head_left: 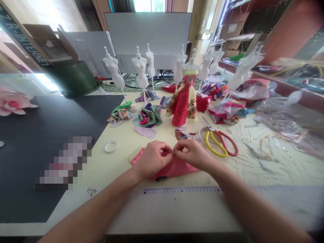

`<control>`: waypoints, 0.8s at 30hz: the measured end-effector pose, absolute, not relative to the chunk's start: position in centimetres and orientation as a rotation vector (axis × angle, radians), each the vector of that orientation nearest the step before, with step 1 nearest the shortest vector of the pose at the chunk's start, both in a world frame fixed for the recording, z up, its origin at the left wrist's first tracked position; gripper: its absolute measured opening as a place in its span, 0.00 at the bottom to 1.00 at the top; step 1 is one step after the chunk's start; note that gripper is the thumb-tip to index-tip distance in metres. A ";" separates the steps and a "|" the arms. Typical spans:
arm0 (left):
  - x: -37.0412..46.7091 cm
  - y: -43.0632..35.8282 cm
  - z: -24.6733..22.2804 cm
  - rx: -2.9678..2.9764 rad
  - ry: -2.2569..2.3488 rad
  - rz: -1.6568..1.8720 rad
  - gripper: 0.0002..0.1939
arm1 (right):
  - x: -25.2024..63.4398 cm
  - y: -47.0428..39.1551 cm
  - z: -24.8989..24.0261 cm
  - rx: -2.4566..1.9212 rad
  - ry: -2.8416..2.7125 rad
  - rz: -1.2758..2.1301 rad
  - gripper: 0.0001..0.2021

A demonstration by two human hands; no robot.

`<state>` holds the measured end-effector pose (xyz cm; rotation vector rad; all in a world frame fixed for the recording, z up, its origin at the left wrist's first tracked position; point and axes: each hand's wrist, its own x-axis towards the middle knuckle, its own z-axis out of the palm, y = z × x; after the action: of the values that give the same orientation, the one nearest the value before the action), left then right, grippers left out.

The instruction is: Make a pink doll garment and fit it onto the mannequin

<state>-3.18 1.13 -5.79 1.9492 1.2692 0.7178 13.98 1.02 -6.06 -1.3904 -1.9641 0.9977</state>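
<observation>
A soft, light pink fabric piece (174,168) is pinched at its top edge by both closed hands, left (152,158) and right (193,155); it looks limp, best held near that edge.

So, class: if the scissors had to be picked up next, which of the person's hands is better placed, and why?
Probably the right hand. The scissors lie just beyond it on the right, while the left hand sits on the far side of the pink fabric both pinch.

The single head camera looks forward and down at the bench (121,172) from close above, facing the mannequins (140,69) at 12 o'clock.
</observation>
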 end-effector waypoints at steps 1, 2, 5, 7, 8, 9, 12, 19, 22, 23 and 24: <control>-3.2 1.1 -5.8 1.946 1.275 0.718 0.06 | 14.0 1.0 -6.1 -1.383 -1.967 0.996 0.06; -3.2 1.1 -5.9 1.946 1.280 0.717 0.06 | 14.0 1.0 -6.1 -1.375 -1.970 0.995 0.06; -3.3 1.0 -5.9 1.943 1.273 0.709 0.05 | 14.0 1.1 -6.2 -1.351 -1.988 0.984 0.06; -3.3 1.0 -5.9 1.945 1.254 0.706 0.05 | 14.0 1.1 -6.3 -1.347 -2.002 0.981 0.06; -3.3 1.0 -5.8 1.949 1.246 0.704 0.05 | 14.0 1.1 -6.3 -1.349 -2.007 0.980 0.06; -3.3 1.0 -5.8 1.953 1.242 0.703 0.06 | 14.0 1.1 -6.3 -1.353 -2.009 0.979 0.06; -3.4 1.1 -5.7 1.951 1.249 0.696 0.06 | 14.1 1.0 -6.0 -1.358 -2.012 0.986 0.06; -3.4 1.0 -5.5 1.929 1.265 0.705 0.06 | 14.0 0.8 -5.3 -1.321 -1.994 1.016 0.05; -3.4 1.0 -5.5 1.938 1.256 0.706 0.06 | 13.8 0.9 -5.7 -1.344 -1.985 0.976 0.05; -3.4 1.0 -5.6 1.942 1.258 0.707 0.06 | 13.8 0.9 -5.9 -1.347 -1.988 0.962 0.05; -3.4 1.0 -5.6 1.949 1.258 0.704 0.06 | 13.8 1.0 -6.1 -1.349 -1.994 0.949 0.05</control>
<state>-3.44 0.99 -5.62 1.9486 1.2582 0.7040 13.76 0.97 -6.07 -1.3487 -1.9943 0.9495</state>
